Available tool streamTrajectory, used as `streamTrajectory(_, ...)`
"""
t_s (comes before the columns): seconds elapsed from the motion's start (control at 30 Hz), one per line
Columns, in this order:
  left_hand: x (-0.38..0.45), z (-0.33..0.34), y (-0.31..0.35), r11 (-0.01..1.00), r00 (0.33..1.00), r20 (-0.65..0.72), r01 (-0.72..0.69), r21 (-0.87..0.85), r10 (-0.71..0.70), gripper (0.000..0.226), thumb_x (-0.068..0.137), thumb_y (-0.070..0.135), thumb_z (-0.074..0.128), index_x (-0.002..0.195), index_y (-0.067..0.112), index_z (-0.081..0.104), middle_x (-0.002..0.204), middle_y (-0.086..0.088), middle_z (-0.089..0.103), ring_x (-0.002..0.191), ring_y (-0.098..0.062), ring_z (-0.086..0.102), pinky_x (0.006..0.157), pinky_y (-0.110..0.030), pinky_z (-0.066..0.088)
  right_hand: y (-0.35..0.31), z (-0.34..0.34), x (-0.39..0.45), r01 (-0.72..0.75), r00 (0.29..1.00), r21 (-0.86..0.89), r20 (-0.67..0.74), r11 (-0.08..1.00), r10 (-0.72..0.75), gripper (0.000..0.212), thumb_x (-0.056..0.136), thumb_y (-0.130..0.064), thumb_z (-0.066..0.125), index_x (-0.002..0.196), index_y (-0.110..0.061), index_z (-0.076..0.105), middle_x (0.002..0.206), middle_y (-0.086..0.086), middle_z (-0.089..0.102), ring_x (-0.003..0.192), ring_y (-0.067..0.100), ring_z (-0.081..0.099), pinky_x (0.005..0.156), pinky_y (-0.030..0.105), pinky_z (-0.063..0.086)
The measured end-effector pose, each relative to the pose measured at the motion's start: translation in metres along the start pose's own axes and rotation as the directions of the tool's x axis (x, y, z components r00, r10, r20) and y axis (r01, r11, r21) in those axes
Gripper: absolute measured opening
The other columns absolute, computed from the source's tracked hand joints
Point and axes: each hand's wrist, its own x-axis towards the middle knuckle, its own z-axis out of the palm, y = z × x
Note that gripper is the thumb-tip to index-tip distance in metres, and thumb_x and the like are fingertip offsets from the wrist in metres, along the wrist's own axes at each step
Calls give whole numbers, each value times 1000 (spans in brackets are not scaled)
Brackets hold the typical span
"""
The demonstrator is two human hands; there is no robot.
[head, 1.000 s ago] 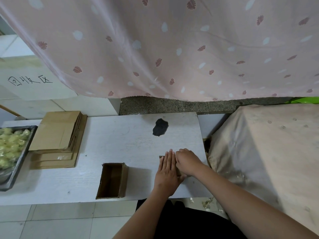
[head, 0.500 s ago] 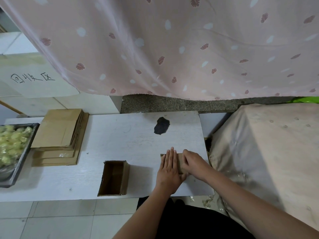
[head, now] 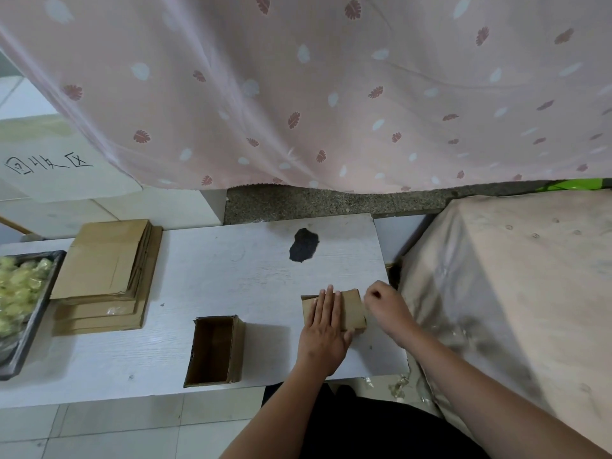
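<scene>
Right of the open box [head: 215, 349], the small carton [head: 352, 309] lies folded shut under the left hand [head: 323, 329], its fingers straight and pressing, while farther right the right hand [head: 385, 304] curls, whether pinching anything I cannot tell; sealing seems left.

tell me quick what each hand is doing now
Left hand: open, pressing flat on the small cardboard box.
Right hand: curled beside the box; any grip cannot be told.
</scene>
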Motion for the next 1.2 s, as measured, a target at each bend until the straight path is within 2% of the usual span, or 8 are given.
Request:
streamTrajectory(0.2, 1, 1, 2, 1000, 1000, 11, -15, 19, 15, 73, 107, 48, 13, 153, 6, -24, 159, -14, -33, 146, -27, -34, 119, -41, -23, 10, -8, -7, -243, 970, 245, 38, 939, 241, 29, 87, -40, 70, 93, -17, 54, 94, 3, 63, 91, 23, 65, 81, 38, 51)
streamTrajectory(0.3, 1, -3, 4, 1000, 1000, 13, -18, 1, 18, 75, 107, 47, 20, 155, 5, -18, 162, -18, -24, 149, -31, -26, 118, -42, -23, 6, -7, -8, -156, 987, 123, -16, 980, 159, 16, 82, -11, 64, 92, -14, 52, 95, 9, 67, 87, 22, 65, 69, 35, 52)
streamTrajectory(0.4, 6, -11, 3, 997, 997, -17, -73, 19, 73, 84, 101, 38, 45, 159, 12, -10, 164, -28, 4, 154, -37, -4, 120, -42, -17, -1, -9, -8, -109, 994, 263, 8, 959, 111, 16, 85, 7, 56, 89, -8, 51, 88, 15, 74, 85, 28, 72, 78, 45, 59)
streamTrajectory(0.53, 16, -27, -1, 990, 998, -60, -40, -135, 32, 97, 83, 21, 67, 160, 30, 10, 150, -19, 28, 143, -35, 27, 122, -42, 21, -16, -15, -6, -72, 994, 371, 103, 926, 36, 16, 91, 3, 63, 90, -7, 50, 91, 17, 72, 80, 23, 75, 76, 41, 63)
streamTrajectory(0.7, 17, -36, -18, 908, 989, -98, 58, -416, -108, 85, 72, 24, 77, 145, 30, 35, 135, -2, 34, 121, -25, 43, 82, -39, 53, -26, -29, 5, -68, 997, 471, 64, 880, 42, 18, 91, 10, 58, 89, -6, 48, 93, 22, 73, 78, 29, 75, 70, 34, 62)
streamTrajectory(0.8, 11, -36, -30, 844, 987, -98, 55, -533, -126, 80, 71, 19, 78, 140, 29, 37, 133, 3, 33, 118, -24, 44, 78, -45, 56, -24, -43, 11, 34, 998, 238, -61, 971, -20, 14, 87, -5, 70, 86, -11, 58, 96, 7, 73, 89, 19, 70, 79, 32, 58)
streamTrajectory(0.97, 0, -30, -39, 834, 989, -73, 70, -547, -130, 77, 71, 16, 72, 138, 22, 36, 124, 1, 30, 112, -25, 46, 80, -45, 56, -34, -48, 4, 227, 973, -34, -25, 973, -227, 19, 76, -11, 84, 69, -15, 67, 73, -2, 71, 70, 12, 65, 63, 19, 48)
streamTrajectory(1.2, 1, -24, -41, 911, 990, -29, 118, -395, -141, 93, 78, 4, 60, 157, 20, 13, 142, -9, 20, 129, -28, 31, 98, -37, 46, -49, -26, -12, 141, 983, 259, 76, 956, -166, 17, 90, -4, 68, 85, -10, 53, 69, 9, 73, 68, 26, 71, 66, 25, 55)
